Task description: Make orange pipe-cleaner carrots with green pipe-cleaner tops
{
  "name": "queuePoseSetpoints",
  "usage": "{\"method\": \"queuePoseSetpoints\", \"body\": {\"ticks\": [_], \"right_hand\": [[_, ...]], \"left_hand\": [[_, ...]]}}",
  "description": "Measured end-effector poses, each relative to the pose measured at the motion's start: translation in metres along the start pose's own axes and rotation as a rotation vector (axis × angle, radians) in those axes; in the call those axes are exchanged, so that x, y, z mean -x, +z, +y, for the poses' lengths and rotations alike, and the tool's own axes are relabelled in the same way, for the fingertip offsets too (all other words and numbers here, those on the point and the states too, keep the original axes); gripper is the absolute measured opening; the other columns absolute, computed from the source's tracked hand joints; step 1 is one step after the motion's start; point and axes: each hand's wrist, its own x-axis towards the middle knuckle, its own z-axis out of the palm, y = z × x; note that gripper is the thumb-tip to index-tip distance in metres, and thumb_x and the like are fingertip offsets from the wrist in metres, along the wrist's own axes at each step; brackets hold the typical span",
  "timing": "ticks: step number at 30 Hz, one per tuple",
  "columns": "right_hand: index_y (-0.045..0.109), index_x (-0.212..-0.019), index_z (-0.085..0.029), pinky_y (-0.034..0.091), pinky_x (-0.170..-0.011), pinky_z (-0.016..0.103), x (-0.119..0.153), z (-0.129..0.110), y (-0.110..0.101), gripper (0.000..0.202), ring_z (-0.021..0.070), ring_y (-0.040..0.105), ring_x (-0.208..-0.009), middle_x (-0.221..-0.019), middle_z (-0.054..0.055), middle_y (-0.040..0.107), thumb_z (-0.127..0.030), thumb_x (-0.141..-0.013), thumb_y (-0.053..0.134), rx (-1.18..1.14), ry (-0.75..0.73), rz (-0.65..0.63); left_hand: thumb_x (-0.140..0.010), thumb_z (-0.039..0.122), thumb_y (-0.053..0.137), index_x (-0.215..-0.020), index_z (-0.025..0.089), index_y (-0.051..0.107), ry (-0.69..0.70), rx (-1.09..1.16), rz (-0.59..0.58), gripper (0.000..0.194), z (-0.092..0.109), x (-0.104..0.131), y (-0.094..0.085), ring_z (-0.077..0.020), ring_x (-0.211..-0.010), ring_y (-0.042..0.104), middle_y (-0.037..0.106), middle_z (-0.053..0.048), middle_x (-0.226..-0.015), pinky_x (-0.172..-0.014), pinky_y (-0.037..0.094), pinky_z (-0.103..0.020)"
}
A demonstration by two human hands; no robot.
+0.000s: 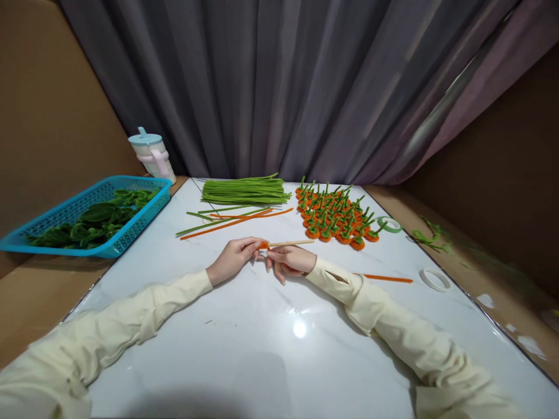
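Observation:
Above the middle of the table, my left hand pinches an orange pipe cleaner wound in a short coil around the end of a thin wooden stick. My right hand is closed just beside the coil, its thumb and forefinger at the orange strand and its other fingers curled below. The stick points right, over the back of my right hand. Past my right wrist, a straight orange length shows on the table; my sleeve hides whether it joins the coil.
Beyond my hands lie loose green and orange pipe cleaners and a green bundle. Several orange pieces with green stems stand at the back right, near green tape and white tape. A blue basket and tumbler are left.

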Motion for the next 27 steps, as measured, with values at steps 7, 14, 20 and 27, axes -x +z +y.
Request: {"method": "queuePoseSetpoints", "body": {"ticks": [7, 14, 20, 27], "right_hand": [[0.052, -0.075, -0.01, 0.013, -0.025, 0.016, 0.002, -0.002, 0.003, 0.035, 0.0025, 0.021, -0.022, -0.034, -0.006, 0.05, -0.038, -0.089, 0.036, 0.01, -0.037, -0.024], [0.055, -0.075, -0.009, 0.023, -0.031, 0.015, 0.003, -0.001, 0.002, 0.035, 0.0026, 0.03, -0.028, -0.034, -0.007, 0.045, -0.039, -0.087, 0.044, 0.018, -0.084, -0.048], [0.053, -0.068, -0.01, 0.016, -0.03, 0.015, 0.006, 0.0, -0.006, 0.035, 0.0011, 0.024, -0.028, -0.034, -0.009, 0.039, -0.042, -0.082, 0.053, -0.03, -0.138, -0.094], [0.051, -0.068, -0.012, 0.012, -0.027, 0.015, 0.009, 0.006, -0.017, 0.036, 0.0016, 0.014, -0.028, -0.033, -0.012, 0.028, -0.045, -0.081, 0.053, -0.205, -0.154, -0.189]], "left_hand": [[-0.085, 0.027, 0.045, -0.095, 0.016, 0.065, 0.2, -0.383, 0.165, 0.024, 0.003, -0.004, -0.01, -0.0109, -0.053, 0.05, 0.058, 0.0, -0.063, -0.059, 0.04, -0.021], [-0.088, 0.024, 0.04, -0.093, 0.014, 0.061, 0.303, -0.532, 0.14, 0.024, -0.002, -0.008, -0.014, -0.0128, -0.06, 0.054, 0.059, -0.002, -0.068, -0.064, 0.041, -0.022], [-0.087, 0.014, 0.035, -0.093, 0.014, 0.057, 0.6, -0.704, 0.084, 0.023, -0.012, -0.011, -0.019, -0.0155, -0.074, 0.055, 0.06, -0.007, -0.08, -0.068, 0.044, -0.026], [-0.073, -0.002, 0.034, -0.09, 0.013, 0.058, 0.785, -0.808, 0.03, 0.032, -0.012, -0.01, -0.028, -0.0138, -0.063, 0.049, 0.055, -0.004, -0.067, -0.059, 0.042, -0.022]]}}
